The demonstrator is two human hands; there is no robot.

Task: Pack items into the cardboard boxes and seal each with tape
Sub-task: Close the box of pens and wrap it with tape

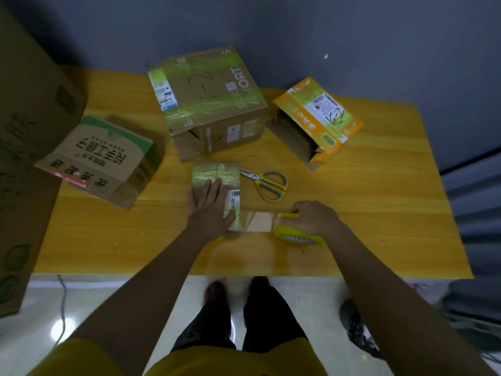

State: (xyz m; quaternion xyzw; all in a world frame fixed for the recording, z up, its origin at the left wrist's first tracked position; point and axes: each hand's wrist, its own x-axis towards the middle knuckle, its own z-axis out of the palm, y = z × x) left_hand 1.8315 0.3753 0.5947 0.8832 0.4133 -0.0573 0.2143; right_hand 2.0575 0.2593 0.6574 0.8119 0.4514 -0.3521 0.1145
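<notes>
Small cardboard box [216,183] at centre of yellow table [379,213], just in front of large taped carton [208,101]. Left hand [210,206] flat on lid, fingers straight, pressing down, not curled round anything. Right hand [311,218] curled round yellow tape dispenser [295,234], clamped on it, just right of box. Clear tape strip [257,222] stretched taut from near end of box to dispenser. Handling, judged: box light and fairly stiff, liable to slide on smooth tabletop under tape pull, hence downward pressure on lid; old glossy tape on top probably slippery. Best hold by flat palm on lid or by the two long sides, clear of tape path. Strip thin, sticky, prone to folding on itself if slack; serrated dispenser edge sharp. Scissors [268,184] with yellow-grey handles beside box, closed. Markings: barcode label on small box, print too small to read. Large carton: printed "ORT" (partial), handwriting resembling "5-2", barcode label bearing "0016" or similar. Orange box [320,115] on its side, open end toward viewer, with shipping label, scrawl and inverted Chinese characters. Green-and-brown box [103,158] at left with large inverted Chinese print, not legible with confidence.
</notes>
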